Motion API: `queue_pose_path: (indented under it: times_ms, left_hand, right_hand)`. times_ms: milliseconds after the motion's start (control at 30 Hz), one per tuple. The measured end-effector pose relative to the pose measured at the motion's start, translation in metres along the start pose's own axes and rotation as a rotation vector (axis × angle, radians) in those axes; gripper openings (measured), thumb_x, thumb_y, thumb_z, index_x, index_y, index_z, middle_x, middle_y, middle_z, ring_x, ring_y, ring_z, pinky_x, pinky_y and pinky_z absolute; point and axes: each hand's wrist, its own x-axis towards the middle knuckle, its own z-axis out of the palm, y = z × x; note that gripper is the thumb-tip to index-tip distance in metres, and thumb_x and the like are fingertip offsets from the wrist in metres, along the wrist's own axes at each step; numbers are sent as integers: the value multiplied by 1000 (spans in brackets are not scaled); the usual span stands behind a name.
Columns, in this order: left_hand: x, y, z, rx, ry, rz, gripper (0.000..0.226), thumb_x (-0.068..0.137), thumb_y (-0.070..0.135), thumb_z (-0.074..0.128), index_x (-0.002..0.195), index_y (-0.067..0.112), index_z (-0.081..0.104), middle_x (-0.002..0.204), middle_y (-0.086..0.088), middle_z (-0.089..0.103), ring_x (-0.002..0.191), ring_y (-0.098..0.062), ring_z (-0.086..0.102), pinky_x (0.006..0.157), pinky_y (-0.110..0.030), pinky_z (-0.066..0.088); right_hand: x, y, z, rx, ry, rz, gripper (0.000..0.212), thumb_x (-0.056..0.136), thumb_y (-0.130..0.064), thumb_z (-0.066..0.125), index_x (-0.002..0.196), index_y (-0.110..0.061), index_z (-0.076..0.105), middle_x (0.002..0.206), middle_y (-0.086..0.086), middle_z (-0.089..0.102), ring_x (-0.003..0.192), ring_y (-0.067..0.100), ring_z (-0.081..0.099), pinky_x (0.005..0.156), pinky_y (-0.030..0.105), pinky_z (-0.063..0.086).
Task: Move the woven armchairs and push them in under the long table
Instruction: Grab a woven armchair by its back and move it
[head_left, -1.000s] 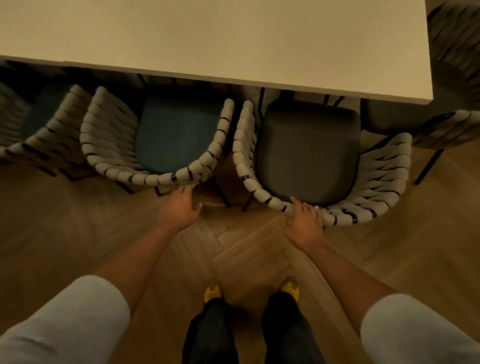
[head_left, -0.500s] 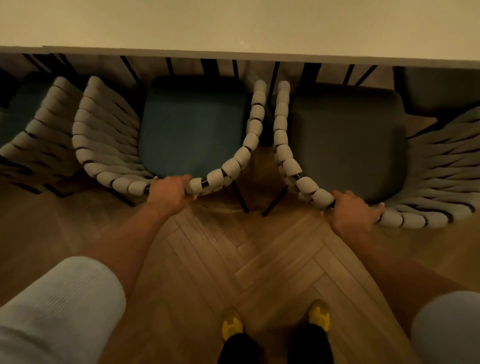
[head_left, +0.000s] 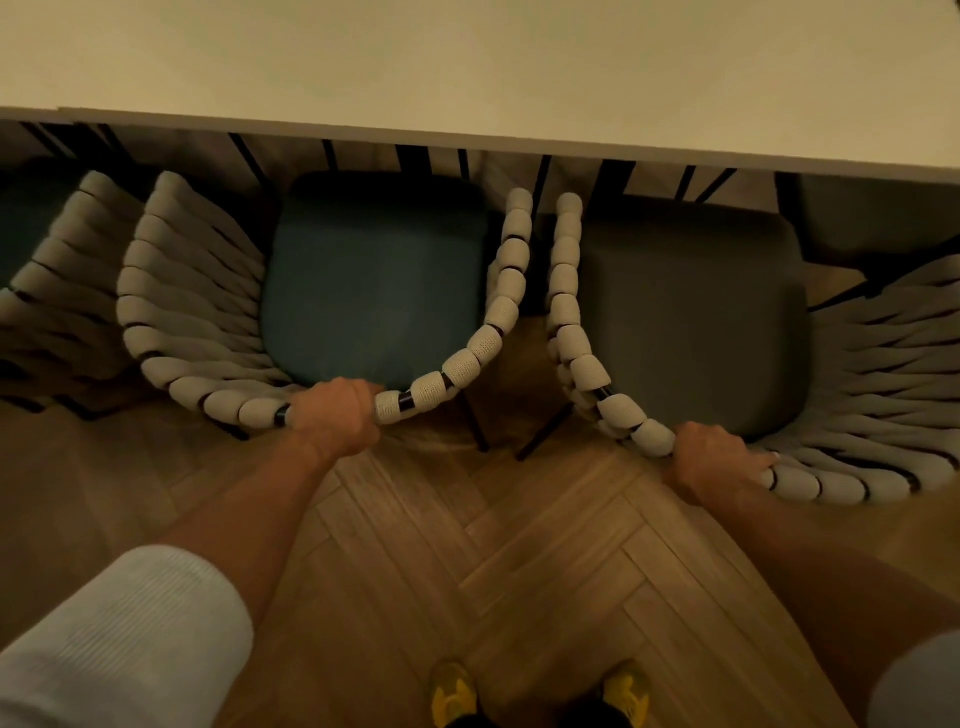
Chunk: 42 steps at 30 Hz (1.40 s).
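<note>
Two chairs in hand, one per hand. Left hand (head_left: 332, 415) wraps the top rail of the teal-seated armchair (head_left: 374, 291) near the middle of its curved back, fingers (head_left: 358, 387) curled over the rail toward the seat. Right hand (head_left: 714, 465) grips the rail of the grey-seated armchair (head_left: 691, 322) the same way, fingers (head_left: 753, 457) folded over the woven cord; the thumb is hidden, so I cannot tell how it lies. Reason for the hold: a push at the centre of the back should run straight through the seat, so neither chair swings. Beyond my fingertips both seat fronts sit at or just under the near edge of the long table (head_left: 467, 67). Most of each cushion is exposed, so I judge the push only partly done. Between my hands the two inner armrests run side by side, close but apart; they could catch if either chair yaws. Outboard of my left knuckles another woven chair (head_left: 52, 291) stands close beside the teal one. The grey chair looks slightly turned, its back sweeping away past my right fingers, so it probably needs squaring up. Below my wrists is herringbone floor (head_left: 467, 571); the legs may drag on it.
</note>
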Motion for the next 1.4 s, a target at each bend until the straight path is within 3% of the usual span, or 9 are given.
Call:
queue_pose_path:
  times_ms: [67,333,467,633,800,967,1200,1300,1400]
  left_hand:
    - [2,0,-3,-3,12,-9,29,81,42,70,109,38,64,85,9,54,78,-19,59,78,-41,58]
    - [5,2,-12,15,20,-20,32,79,39,72,109,28,66,70,8,48,75,-20,57,73,-37,55]
    - [1,1,-1,47,-20,14,35,86,44,70,119,33,63,83,8,52,79,-17,55,78,-37,55]
    - [6,-1,2,60,0,-5,42,84,50,72,118,29,64,81,8,53,78,-17,56,73,-35,51]
    - [33,0,-9,71,14,11,49,80,61,72,115,27,65,87,3,56,79,-20,56,72,-34,47]
    - [35,-5,-14,36,11,10,43,83,58,71,114,30,65,89,3,58,82,-20,58,80,-37,54]
    - [33,-9,-15,19,20,45,36,84,54,70,113,33,66,87,6,58,80,-19,58,77,-36,53]
    - [31,-10,-15,29,22,46,37,84,55,69,114,33,66,87,6,59,82,-19,61,78,-36,56]
    - [26,-7,-17,48,40,17,39,83,60,68,114,36,66,86,7,59,81,-18,61,78,-35,56]
  right_hand:
    - [-1,1,-1,-9,-15,-3,14,91,-25,66,97,-24,53,103,6,59,115,34,60,111,77,25]
    - [4,6,4,14,27,-35,24,90,-38,69,88,-24,50,82,2,49,93,29,59,105,67,39]
    - [10,7,1,41,17,-109,29,90,-47,70,104,-24,59,82,0,51,89,26,59,96,55,48]
    - [23,-3,-18,46,12,-182,25,92,-39,69,100,-23,52,83,0,49,91,25,59,95,54,52]
    - [40,-6,-22,5,22,-259,35,84,-49,72,93,-24,50,79,-2,47,83,27,57,89,50,57]
    - [30,-4,-27,-79,6,-327,29,92,-45,68,103,-22,53,93,2,55,87,23,56,84,40,54]
    - [14,8,-6,-170,-34,-287,32,92,-30,65,121,-18,60,120,8,63,111,29,63,98,49,54]
    - [16,8,-13,-169,-37,-297,32,91,-32,64,120,-19,60,118,8,64,110,29,64,97,48,55]
    - [19,11,-21,-134,-14,-277,20,89,-36,65,102,-23,57,110,8,65,107,30,65,95,48,56]
